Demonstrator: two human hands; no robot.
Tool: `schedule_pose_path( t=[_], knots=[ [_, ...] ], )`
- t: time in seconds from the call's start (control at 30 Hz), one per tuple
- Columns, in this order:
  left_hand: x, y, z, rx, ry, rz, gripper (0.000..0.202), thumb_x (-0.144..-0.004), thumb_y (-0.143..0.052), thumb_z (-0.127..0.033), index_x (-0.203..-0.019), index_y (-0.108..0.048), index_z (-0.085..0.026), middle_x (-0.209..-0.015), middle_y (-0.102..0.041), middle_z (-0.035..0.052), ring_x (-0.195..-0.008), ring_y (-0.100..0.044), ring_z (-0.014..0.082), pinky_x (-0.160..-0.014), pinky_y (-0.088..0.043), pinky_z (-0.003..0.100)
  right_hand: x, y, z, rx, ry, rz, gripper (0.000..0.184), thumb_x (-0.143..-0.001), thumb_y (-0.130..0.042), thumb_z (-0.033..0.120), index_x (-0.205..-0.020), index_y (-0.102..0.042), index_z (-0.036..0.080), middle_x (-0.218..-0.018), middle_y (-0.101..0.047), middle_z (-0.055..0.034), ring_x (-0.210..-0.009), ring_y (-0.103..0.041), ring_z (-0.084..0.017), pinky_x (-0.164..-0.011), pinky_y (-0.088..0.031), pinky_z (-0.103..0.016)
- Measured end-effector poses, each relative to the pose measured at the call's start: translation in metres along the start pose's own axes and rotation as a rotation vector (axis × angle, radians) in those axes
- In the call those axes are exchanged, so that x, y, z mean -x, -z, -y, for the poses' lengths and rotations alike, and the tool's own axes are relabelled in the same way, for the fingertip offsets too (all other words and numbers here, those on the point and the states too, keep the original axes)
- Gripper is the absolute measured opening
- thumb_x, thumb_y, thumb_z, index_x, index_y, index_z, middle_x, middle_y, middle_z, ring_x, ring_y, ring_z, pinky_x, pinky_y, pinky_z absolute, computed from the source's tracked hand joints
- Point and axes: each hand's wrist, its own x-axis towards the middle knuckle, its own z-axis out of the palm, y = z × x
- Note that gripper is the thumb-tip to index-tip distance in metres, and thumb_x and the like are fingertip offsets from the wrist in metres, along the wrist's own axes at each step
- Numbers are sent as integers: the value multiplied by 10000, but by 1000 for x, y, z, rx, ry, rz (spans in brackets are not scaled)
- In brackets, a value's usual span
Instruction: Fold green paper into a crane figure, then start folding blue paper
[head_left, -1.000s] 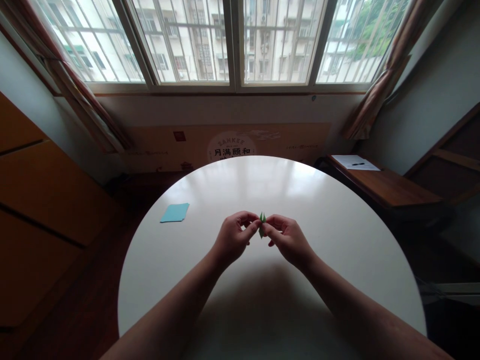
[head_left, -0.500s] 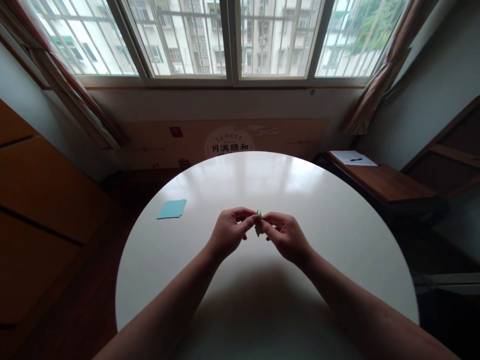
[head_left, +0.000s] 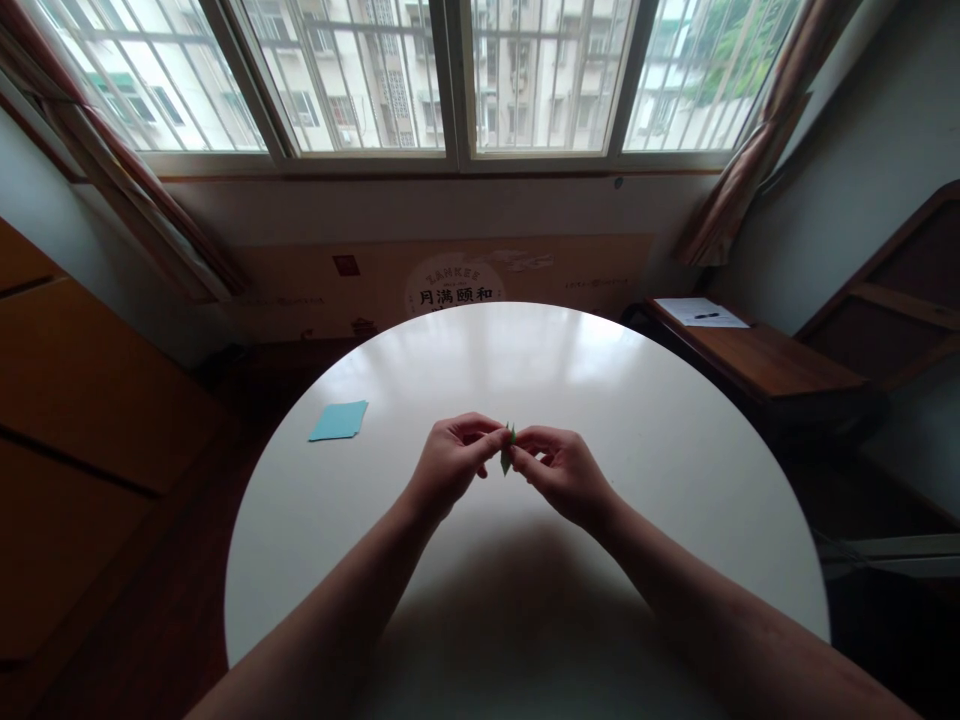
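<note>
A small folded piece of green paper (head_left: 508,450) is held above the middle of the round white table (head_left: 675,420). My left hand (head_left: 450,465) pinches it from the left with thumb and forefinger. My right hand (head_left: 559,470) pinches it from the right in the same way. Both hands hover a little above the tabletop, fingertips almost touching each other around the paper. Most of the paper is hidden between the fingers.
A light blue paper stack (head_left: 339,421) lies on the table's left part. A wooden side table (head_left: 772,365) with a sheet and a pen (head_left: 705,315) stands at the right. Wooden cabinets are at the left, a window wall behind.
The two green tips that stood up between my fingers have been pressed closer together, and the paper now shows less. Both hands shifted slightly left in the picture.
</note>
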Motion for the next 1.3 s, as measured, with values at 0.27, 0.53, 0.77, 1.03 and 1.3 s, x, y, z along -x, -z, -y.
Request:
schedule_pose_path(
  t=[0.27, 0.53, 0.77, 1.03, 1.3],
  knots=[
    [-1, 0, 1, -43, 43, 79, 221, -728, -793, -333, -781, -742, -125, -656, -721, 57, -569, -638, 149, -439, -416, 199, 0, 2, -1, 17, -34, 67, 255, -924, -591, 345, -807, -754, 186, -736, -715, -42, -691, -648, -177, -585, -486, -266],
    [1, -3, 1, 13, 86, 58, 215, -711, -805, -332, -691, -715, -139, -603, -700, 46, -569, -634, 148, -458, -395, 200, -1, 2, 0, -27, -56, 91, 235, -890, -631, 365, -812, -756, 181, -749, -724, -47, -704, -650, -184, -570, -491, -263],
    [3, -5, -1, -15, 92, 30, 251, -746, -758, -380, -720, -722, -133, -596, -665, 40, -535, -580, 127, -451, -416, 201, -1, 5, 2, -135, -170, 192, 281, -860, -658, 410, -773, -758, 163, -716, -705, -43, -641, -623, -156, -557, -493, -258],
    [-2, 1, -1, -6, 37, -72, 340, -759, -765, -421, -956, -763, -145, -797, -698, 56, -612, -573, 125, -428, -450, 188, -5, 10, 4, -322, -385, 114, 291, -776, -755, 441, -750, -752, 152, -737, -719, -77, -674, -643, -171, -547, -485, -247],
    [-2, 6, 1, -149, -84, 111, 224, -769, -750, -314, -931, -785, -163, -931, -754, 91, -763, -675, 198, -443, -490, 198, -9, 19, 3, -457, -460, 112, 316, -800, -719, 466, -851, -777, 160, -883, -740, -110, -716, -652, -172, -552, -485, -231]
  ],
)
